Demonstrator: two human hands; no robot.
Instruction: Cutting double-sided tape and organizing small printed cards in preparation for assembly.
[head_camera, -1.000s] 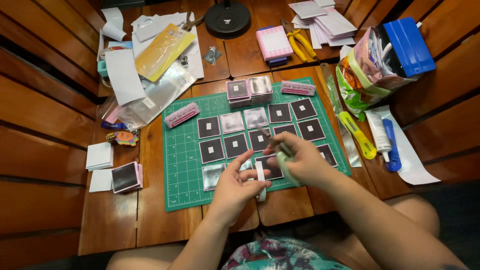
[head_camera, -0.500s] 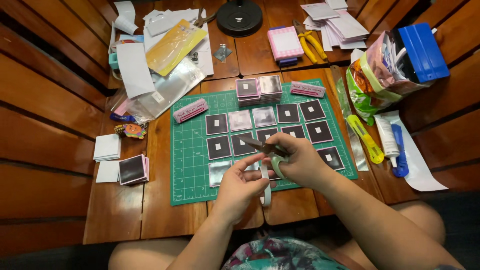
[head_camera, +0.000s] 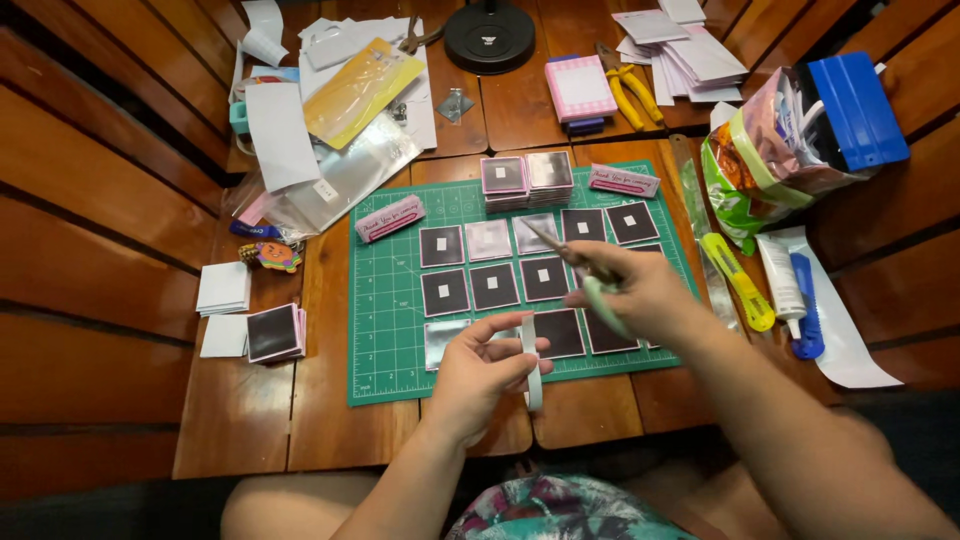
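**Holding tape and scissors over the cutting mat**

Hovering above the near edge of the green mat (head_camera: 385, 330), the left hand (head_camera: 480, 375) pinches a roll of pale tape (head_camera: 531, 360) between thumb and fingers, the roll standing on edge with its lower part hanging past the mat onto the desk (head_camera: 240, 420). The right hand (head_camera: 630, 290) is closed around scissors (head_camera: 580, 268) with pale green handles; the blades point up and left, over the rows of dark square cards (head_camera: 494, 286) laid out on the mat. Several cards carry a small white patch in the middle. A short stack of the same cards (head_camera: 528, 180) sits at the mat's far edge, with a pink packet (head_camera: 390, 217) to its left and another (head_camera: 623, 181) to its right. Right of the mat lie a yellow knife (head_camera: 738, 282) and a blue one (head_camera: 806, 308). Yellow pliers (head_camera: 630, 82) rest farther back, beside a pink pad (head_camera: 579, 87).
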